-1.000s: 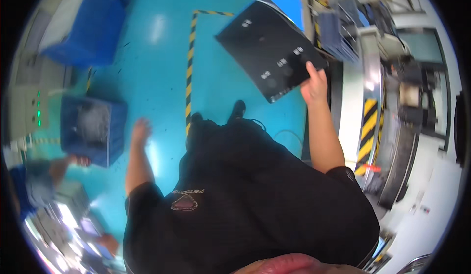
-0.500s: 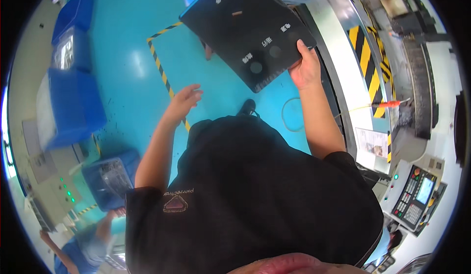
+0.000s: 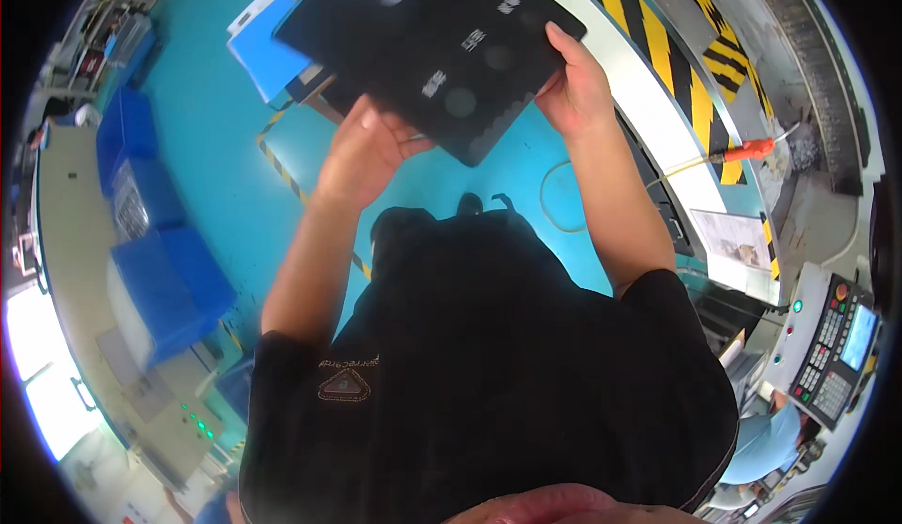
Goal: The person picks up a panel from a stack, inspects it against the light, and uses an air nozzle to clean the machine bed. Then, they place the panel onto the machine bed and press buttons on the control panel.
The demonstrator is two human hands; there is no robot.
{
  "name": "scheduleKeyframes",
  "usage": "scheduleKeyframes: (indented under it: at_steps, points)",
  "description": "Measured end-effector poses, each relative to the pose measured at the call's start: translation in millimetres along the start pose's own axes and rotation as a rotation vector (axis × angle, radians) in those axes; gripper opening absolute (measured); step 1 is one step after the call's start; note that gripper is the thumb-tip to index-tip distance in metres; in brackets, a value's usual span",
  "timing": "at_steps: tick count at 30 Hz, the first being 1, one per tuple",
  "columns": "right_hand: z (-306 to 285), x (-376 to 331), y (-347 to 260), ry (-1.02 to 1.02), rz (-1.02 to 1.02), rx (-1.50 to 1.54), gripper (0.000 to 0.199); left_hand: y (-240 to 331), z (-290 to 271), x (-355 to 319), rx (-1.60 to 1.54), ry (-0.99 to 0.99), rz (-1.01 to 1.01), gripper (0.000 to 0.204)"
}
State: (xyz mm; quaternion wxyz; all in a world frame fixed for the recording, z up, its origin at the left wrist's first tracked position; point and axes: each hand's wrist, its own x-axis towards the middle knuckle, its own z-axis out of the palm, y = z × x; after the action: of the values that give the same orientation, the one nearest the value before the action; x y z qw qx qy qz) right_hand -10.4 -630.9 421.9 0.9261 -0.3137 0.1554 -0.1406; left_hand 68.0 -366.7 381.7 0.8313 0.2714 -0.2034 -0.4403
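Observation:
A flat black panel (image 3: 423, 50) with white printed marks and round dark spots is held up in front of me, tilted, its top cut off by the picture's edge. Its right edge is gripped by my right hand (image 3: 575, 87), thumb on the upper face and fingers mostly hidden below. My left hand (image 3: 365, 153) is at the near left edge, with the thumb against it and the other fingers reaching under the panel.
At right runs a pale machine ledge with yellow-black stripes (image 3: 658, 50), an orange-handled air gun (image 3: 749, 150) and a control panel (image 3: 827, 350). Blue bins (image 3: 174, 289) line the left. Blue sheets (image 3: 268, 50) lie beyond the panel. Another person (image 3: 766, 444) is at lower right.
My left hand has come up from beside my body to the panel's near left edge. My right hand keeps its grip. The view has turned, and the bins appear lower.

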Motion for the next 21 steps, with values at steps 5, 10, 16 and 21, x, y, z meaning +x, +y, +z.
scheduleKeyframes:
  at_steps: [5, 10, 16, 21]
  points:
    - [-6.5, -12.7, -31.9, 0.027, -0.094, -0.065, 0.043, -15.3, 21.9, 37.0, 0.014, 0.28, -0.032, 0.047]
    - [-45.1, -39.0, -24.9, -0.043, -0.212, -0.098, 0.065, -35.1, 68.4, 72.5, 0.087, 0.078, 0.045, 0.042]
    - [-23.6, -80.7, -6.4, 0.086, -0.376, -0.275, 0.062, -50.4, 106.9, 99.9, 0.176, -0.05, 0.053, 0.044]
    - [-39.2, -74.6, -9.4, 0.119, -0.441, -0.036, 0.058, -61.4, 117.8, 108.0, 0.182, -0.109, 0.001, 0.04]
